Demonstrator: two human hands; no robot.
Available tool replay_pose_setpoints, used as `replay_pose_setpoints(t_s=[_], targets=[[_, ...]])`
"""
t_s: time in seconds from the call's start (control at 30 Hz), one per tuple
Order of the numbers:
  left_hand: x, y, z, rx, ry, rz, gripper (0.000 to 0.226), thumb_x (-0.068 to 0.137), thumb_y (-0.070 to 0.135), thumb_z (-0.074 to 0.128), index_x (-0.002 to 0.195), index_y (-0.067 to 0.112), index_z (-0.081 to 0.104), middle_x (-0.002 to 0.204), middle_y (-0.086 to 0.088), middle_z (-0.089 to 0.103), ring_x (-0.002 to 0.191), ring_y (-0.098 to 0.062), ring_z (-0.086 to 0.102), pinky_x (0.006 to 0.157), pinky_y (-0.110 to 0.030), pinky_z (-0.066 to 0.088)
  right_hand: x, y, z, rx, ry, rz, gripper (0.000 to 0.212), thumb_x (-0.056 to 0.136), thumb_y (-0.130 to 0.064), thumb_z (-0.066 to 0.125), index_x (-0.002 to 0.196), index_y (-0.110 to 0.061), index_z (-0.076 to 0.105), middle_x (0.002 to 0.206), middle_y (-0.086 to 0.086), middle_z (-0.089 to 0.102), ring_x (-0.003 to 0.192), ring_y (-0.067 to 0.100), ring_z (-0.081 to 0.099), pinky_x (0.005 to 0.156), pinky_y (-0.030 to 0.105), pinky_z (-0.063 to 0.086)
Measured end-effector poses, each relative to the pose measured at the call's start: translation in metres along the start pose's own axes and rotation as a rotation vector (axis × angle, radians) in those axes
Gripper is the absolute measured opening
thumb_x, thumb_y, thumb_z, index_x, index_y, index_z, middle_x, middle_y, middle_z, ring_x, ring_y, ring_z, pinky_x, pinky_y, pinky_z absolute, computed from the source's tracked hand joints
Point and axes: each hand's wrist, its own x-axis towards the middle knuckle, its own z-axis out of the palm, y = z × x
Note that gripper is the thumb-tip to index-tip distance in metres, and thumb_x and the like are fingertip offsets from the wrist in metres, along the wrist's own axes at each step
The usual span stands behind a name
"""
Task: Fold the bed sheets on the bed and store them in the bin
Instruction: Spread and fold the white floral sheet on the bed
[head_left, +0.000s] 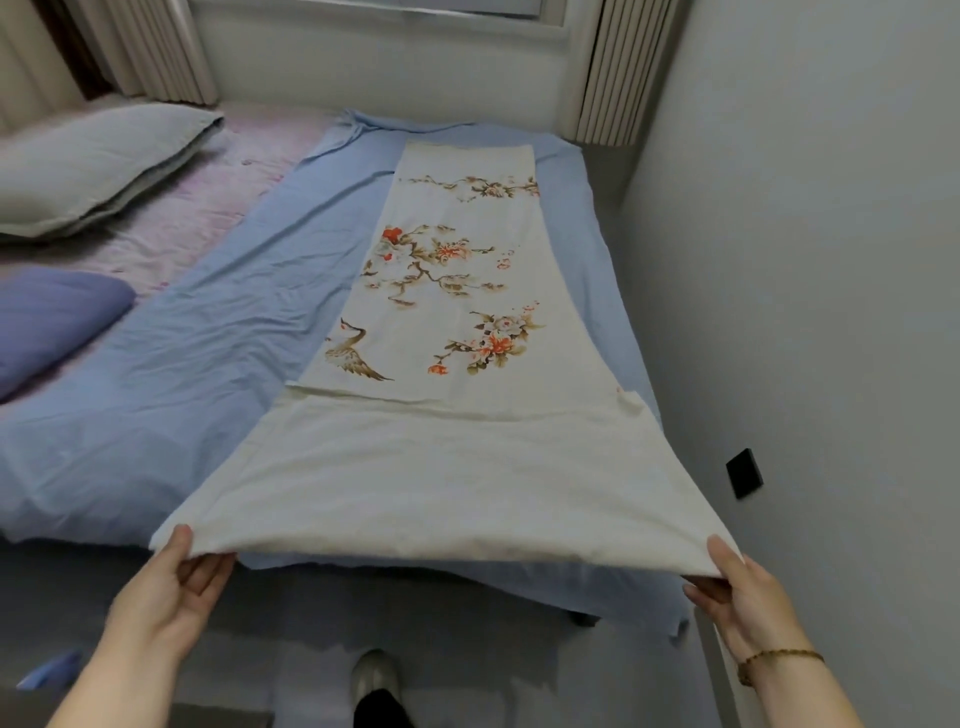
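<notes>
A cream sheet with a flower and bird print (457, 291) lies folded into a long strip down the right half of the bed, on top of a light blue sheet (208, 353). Its near end, plain side up, is lifted off the bed edge. My left hand (176, 587) pinches the near left corner, thumb on top. My right hand (737, 587) pinches the near right corner the same way. No bin is in view.
A grey pillow (88, 166) and a purple pillow (47, 327) lie on the pink bedding at the left. A wall with a black socket (744, 473) runs close along the right. Curtains and a window ledge stand beyond the bed. My shoe (375, 675) is on the floor below.
</notes>
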Motion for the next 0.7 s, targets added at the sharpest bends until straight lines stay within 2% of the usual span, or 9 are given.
replay_pose_setpoints(t_s=[0.1,0.13,0.2,0.23,0.33,0.4,0.5,0.6,0.7], targets=[[-0.015,-0.004,-0.016,-0.02,0.013,0.004,0.024,0.099,0.016,0.037,0.12,0.009,0.048,0.043,0.01,0.062,0.04,0.0,0.06,0.065,-0.016,0.055,-0.009,0.008,-0.005,0.077,-0.032,-0.001,0.018,0.096,-0.015,0.042,0.08,-0.012,0.051,0.045,-0.008,0.063,0.037,0.002,0.058,0.034,0.015,0.045],[-0.015,-0.002,-0.015,-0.031,0.001,-0.001,0.021,0.099,0.015,0.037,0.113,0.009,0.052,0.043,0.01,0.062,0.041,0.0,0.061,0.074,-0.018,0.054,-0.009,0.007,-0.003,0.093,-0.034,-0.004,0.019,0.096,-0.015,0.042,0.081,-0.012,0.051,0.044,-0.009,0.063,0.037,0.002,0.058,0.035,0.014,0.046],[-0.017,0.005,-0.009,-0.054,-0.007,-0.008,0.017,0.099,0.016,0.038,0.089,0.012,0.052,0.044,0.009,0.063,0.044,-0.002,0.062,0.101,-0.031,0.041,-0.006,0.001,0.004,0.118,-0.039,-0.016,0.019,0.097,-0.015,0.041,0.081,-0.013,0.051,0.044,-0.01,0.063,0.038,0.002,0.059,0.036,0.015,0.047],[-0.017,0.009,-0.005,-0.068,-0.005,-0.013,0.019,0.099,0.016,0.039,0.083,0.014,0.049,0.044,0.008,0.064,0.05,-0.003,0.065,0.105,-0.035,0.036,-0.004,-0.002,0.007,0.134,-0.041,-0.02,0.019,0.097,-0.015,0.041,0.081,-0.014,0.051,0.044,-0.01,0.063,0.038,0.002,0.059,0.036,0.015,0.047],[-0.006,0.017,0.011,-0.105,-0.002,-0.014,0.018,0.098,0.018,0.04,0.082,0.015,0.049,0.046,0.008,0.064,0.101,-0.014,0.06,0.105,-0.036,0.036,0.007,-0.012,0.014,0.154,-0.052,-0.022,0.018,0.097,-0.015,0.041,0.081,-0.013,0.051,0.046,-0.007,0.064,0.039,0.002,0.06,0.037,0.016,0.048],[0.006,0.018,0.023,-0.098,0.005,-0.018,0.019,0.099,0.017,0.04,0.081,0.014,0.048,0.05,0.003,0.066,0.119,-0.019,0.048,0.105,-0.036,0.035,0.015,-0.017,0.019,0.137,-0.053,-0.022,0.019,0.097,-0.014,0.041,0.08,-0.011,0.05,0.057,0.007,0.065,0.038,0.003,0.06,0.037,0.017,0.049],[0.03,0.016,0.04,-0.058,0.025,-0.026,0.018,0.099,0.016,0.04,0.086,0.01,0.05,0.077,-0.004,0.058,0.127,-0.023,0.044,0.107,-0.037,0.034,0.036,-0.025,0.035,0.082,-0.045,-0.014,0.02,0.097,-0.012,0.041,0.079,-0.01,0.05,0.077,0.009,0.054,0.038,0.004,0.06,0.037,0.018,0.049],[0.06,0.016,0.061,-0.032,0.027,-0.047,0.021,0.099,0.017,0.04,0.106,0.002,0.053,0.075,-0.005,0.059,0.128,-0.024,0.043,0.108,-0.037,0.033,0.065,-0.035,0.058,0.082,-0.024,-0.006,0.021,0.097,-0.012,0.041,0.078,-0.01,0.049,0.055,0.008,0.064,0.038,0.004,0.06,0.036,0.019,0.049],[0.095,0.022,0.086,0.001,0.038,-0.073,0.018,0.099,0.016,0.04,0.085,0.009,0.049,0.078,-0.005,0.055,0.13,-0.026,0.042,0.109,-0.037,0.032,0.099,-0.05,0.089,0.074,0.016,-0.017,0.021,0.098,-0.013,0.04,0.078,-0.012,0.049,0.043,-0.005,0.063,0.038,0.004,0.06,0.037,0.018,0.049]])
